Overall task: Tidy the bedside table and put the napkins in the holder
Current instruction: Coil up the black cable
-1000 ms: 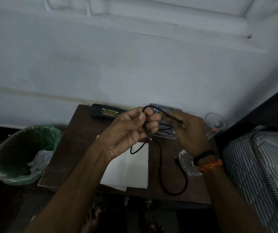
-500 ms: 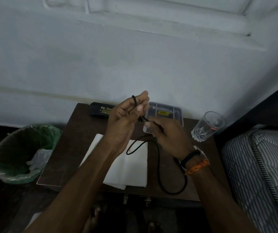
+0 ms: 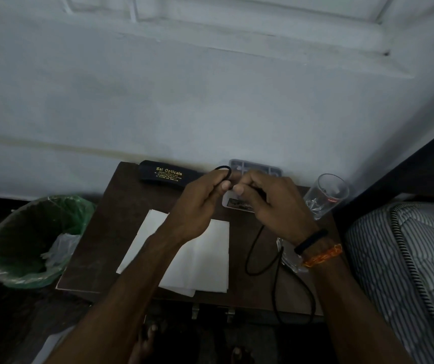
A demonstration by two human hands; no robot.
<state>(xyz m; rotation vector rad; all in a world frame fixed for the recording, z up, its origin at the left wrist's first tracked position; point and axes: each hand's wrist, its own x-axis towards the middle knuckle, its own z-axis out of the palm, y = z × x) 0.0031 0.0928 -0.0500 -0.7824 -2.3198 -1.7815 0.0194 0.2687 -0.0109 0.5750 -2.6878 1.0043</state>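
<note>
Napkins [image 3: 200, 258] flat mid-table; both hands, left [image 3: 200, 206] and right [image 3: 271, 203], pinch black cable [image 3: 276, 285] overhanging front edge.

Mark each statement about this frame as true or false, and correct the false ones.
1. Both hands hold the black cable. True: left hand, right hand.
2. The napkins are in the holder. False: they lie flat on the bedside table.
3. The drinking glass stands near the table's right edge. True.
4. The spectacle case lies in the bin. False: it lies on the table by the wall; the bin stands left of the table.
</note>
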